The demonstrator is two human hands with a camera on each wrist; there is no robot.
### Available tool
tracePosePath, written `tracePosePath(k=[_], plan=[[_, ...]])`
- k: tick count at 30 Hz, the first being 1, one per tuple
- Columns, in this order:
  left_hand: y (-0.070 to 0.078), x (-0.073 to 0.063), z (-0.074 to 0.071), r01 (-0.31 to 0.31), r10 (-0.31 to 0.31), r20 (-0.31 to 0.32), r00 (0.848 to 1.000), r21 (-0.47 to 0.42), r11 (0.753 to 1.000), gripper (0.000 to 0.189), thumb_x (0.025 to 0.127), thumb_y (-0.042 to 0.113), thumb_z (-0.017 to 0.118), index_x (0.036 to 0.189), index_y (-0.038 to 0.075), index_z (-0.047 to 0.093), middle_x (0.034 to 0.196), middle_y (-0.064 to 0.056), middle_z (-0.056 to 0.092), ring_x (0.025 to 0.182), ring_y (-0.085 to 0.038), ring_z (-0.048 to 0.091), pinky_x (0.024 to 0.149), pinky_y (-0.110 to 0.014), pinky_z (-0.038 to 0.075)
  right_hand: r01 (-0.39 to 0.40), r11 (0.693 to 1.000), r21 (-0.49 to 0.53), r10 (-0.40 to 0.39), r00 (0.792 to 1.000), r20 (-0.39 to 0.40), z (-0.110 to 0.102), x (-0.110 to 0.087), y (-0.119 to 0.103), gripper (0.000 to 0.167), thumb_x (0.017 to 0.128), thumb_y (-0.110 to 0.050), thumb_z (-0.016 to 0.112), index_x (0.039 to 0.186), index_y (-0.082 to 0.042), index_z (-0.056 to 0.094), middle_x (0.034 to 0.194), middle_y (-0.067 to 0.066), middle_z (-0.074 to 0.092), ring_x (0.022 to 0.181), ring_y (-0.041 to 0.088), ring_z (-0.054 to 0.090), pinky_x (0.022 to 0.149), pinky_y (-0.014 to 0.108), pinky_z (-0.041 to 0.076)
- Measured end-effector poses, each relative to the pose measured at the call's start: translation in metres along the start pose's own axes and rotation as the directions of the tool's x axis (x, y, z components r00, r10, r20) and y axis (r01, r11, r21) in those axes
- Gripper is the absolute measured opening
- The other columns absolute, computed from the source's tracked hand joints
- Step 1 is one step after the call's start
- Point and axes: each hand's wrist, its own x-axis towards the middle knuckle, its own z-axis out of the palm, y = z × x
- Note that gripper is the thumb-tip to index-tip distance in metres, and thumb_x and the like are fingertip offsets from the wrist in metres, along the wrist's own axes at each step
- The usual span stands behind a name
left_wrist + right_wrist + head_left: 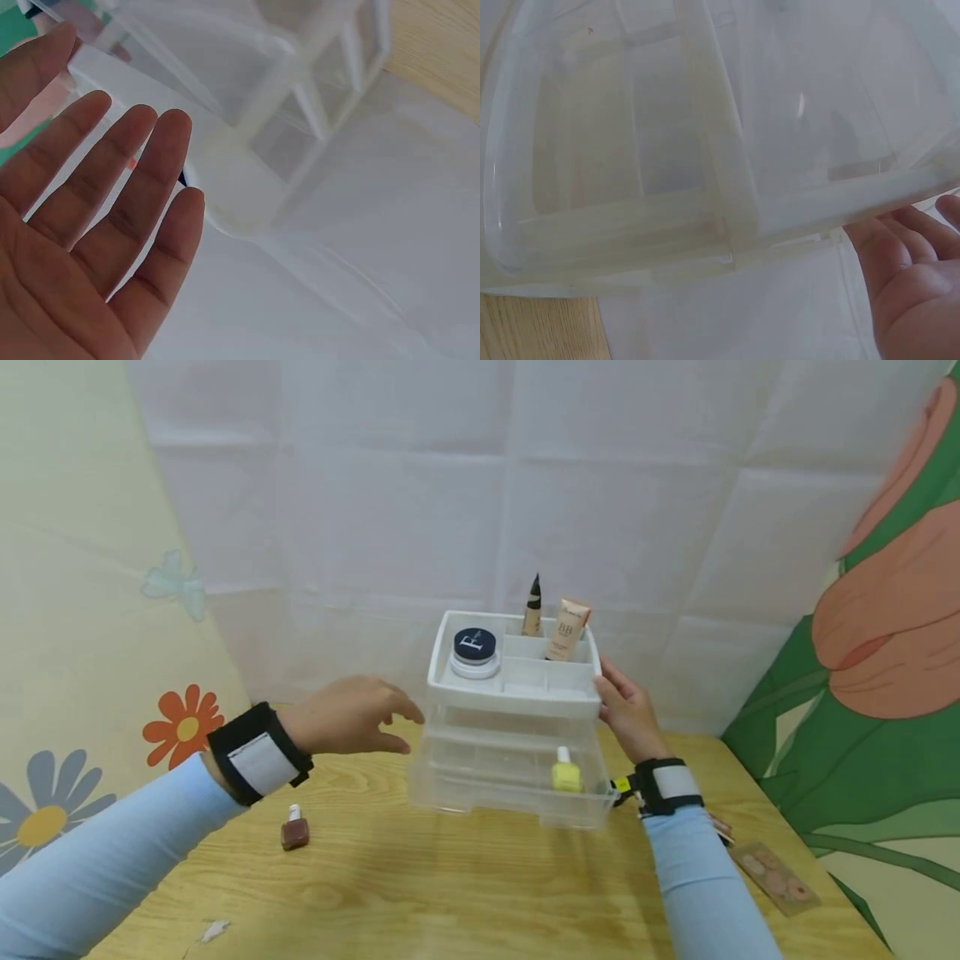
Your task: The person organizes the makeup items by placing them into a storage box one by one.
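A white cosmetics organizer (513, 700) with clear drawers stands mid-table. Its lower drawer (480, 785) is pulled out, with a yellow nail polish bottle (567, 775) inside at the right. On its top tray sit a round dark-lidded jar (476, 652), a BB cream tube (567, 631) and a black-tipped beige pen (532, 607). My right hand (632, 717) touches the organizer's right side near the top tray; the right wrist view shows its fingers (911, 238) against the edge. My left hand (356, 714) hovers apart at the left, fingers loosely spread and holding nothing.
A dark red nail polish bottle (295, 829) stands on the wooden table (420, 893) at the left. A white scrap (214, 931) lies nearer the front. At the right, a flat palette (776, 877) lies beside another small item, partly hidden by the right sleeve. White cloth (390, 527) hangs behind.
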Motion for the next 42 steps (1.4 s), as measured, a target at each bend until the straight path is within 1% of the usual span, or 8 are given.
tracePosePath(k=[4,8,15,23,27,31,33,42], plan=[[-0.012,-0.025,0.004,0.099,-0.099,0.007,0.995,0.004,0.995,0.035,0.079,0.024,0.081,0.109,0.008,0.073,0.107,-0.003,0.070,0.080,-0.014,0.065,0.074,-0.033,0.054,0.001,1.000,-0.006,-0.001,1.000,0.006,0.001,0.000,-0.001,0.059,0.101,-0.044,0.046,0.154,-0.026,0.028,0.158,0.004,0.026,0.133,0.028,0.040,0.094,0.029,0.047],[-0.025,-0.049,0.017,0.189,-0.188,0.041,0.981,-0.018,0.982,0.034,0.080,0.027,0.081,0.109,0.010,0.074,0.105,0.000,0.071,0.081,-0.014,0.065,0.073,-0.034,0.055,0.000,1.000,0.008,0.000,1.000,0.007,0.001,0.000,-0.001,0.059,0.101,-0.042,0.046,0.154,-0.025,0.027,0.158,0.004,0.026,0.133,0.028,0.040,0.095,0.029,0.047],[-0.044,-0.084,0.051,0.342,-0.328,0.144,0.934,-0.093,0.935,0.032,0.079,0.025,0.081,0.107,0.011,0.074,0.106,-0.003,0.070,0.081,-0.017,0.066,0.072,-0.037,0.055,-0.009,1.000,-0.003,0.009,1.000,0.004,0.001,0.000,-0.001,0.059,0.100,-0.045,0.046,0.154,-0.028,0.028,0.158,0.004,0.027,0.132,0.028,0.041,0.091,0.025,0.048],[-0.064,-0.112,0.088,0.445,-0.415,0.189,0.890,-0.159,0.881,0.032,0.078,0.020,0.081,0.106,0.007,0.073,0.105,-0.007,0.069,0.080,-0.021,0.066,0.071,-0.039,0.054,-0.022,1.000,-0.007,0.022,1.000,0.004,0.001,0.000,0.000,0.059,0.100,-0.046,0.046,0.154,-0.028,0.027,0.158,0.004,0.026,0.132,0.029,0.041,0.091,0.024,0.048],[-0.071,-0.121,0.100,0.461,-0.427,0.206,0.880,-0.161,0.873,0.031,0.078,0.019,0.081,0.105,0.005,0.073,0.103,-0.007,0.069,0.088,-0.026,0.065,0.075,-0.043,0.054,-0.014,1.000,0.008,0.014,1.000,0.006,0.001,0.000,-0.001,0.060,0.100,-0.046,0.046,0.154,-0.027,0.027,0.158,0.005,0.026,0.131,0.028,0.041,0.088,0.021,0.049],[-0.073,-0.128,0.110,0.455,-0.425,0.205,0.882,-0.132,0.881,0.033,0.076,0.022,0.083,0.103,0.005,0.074,0.101,-0.006,0.070,0.096,-0.030,0.064,0.080,-0.046,0.052,-0.011,1.000,0.010,0.011,1.000,0.004,0.001,0.000,-0.001,0.062,0.099,-0.047,0.046,0.154,-0.026,0.027,0.158,0.006,0.026,0.131,0.029,0.042,0.088,0.021,0.049],[-0.074,-0.131,0.114,0.441,-0.413,0.197,0.889,-0.127,0.888,0.034,0.075,0.023,0.084,0.101,0.005,0.074,0.098,-0.004,0.071,0.095,-0.029,0.064,0.080,-0.046,0.052,-0.017,1.000,0.000,0.017,1.000,-0.001,0.001,0.000,-0.001,0.061,0.099,-0.048,0.046,0.154,-0.028,0.027,0.158,0.005,0.026,0.131,0.029,0.041,0.089,0.022,0.048],[-0.083,-0.140,0.135,0.369,-0.339,0.175,0.924,-0.186,0.911,0.015,0.074,0.012,0.082,0.084,0.017,0.072,0.075,0.017,0.061,0.069,-0.003,0.053,0.064,-0.031,0.048,-0.023,1.000,0.016,0.024,1.000,-0.015,0.003,0.000,-0.002,0.059,0.100,-0.043,0.047,0.153,-0.026,0.028,0.158,0.004,0.026,0.132,0.028,0.041,0.088,0.021,0.048]])
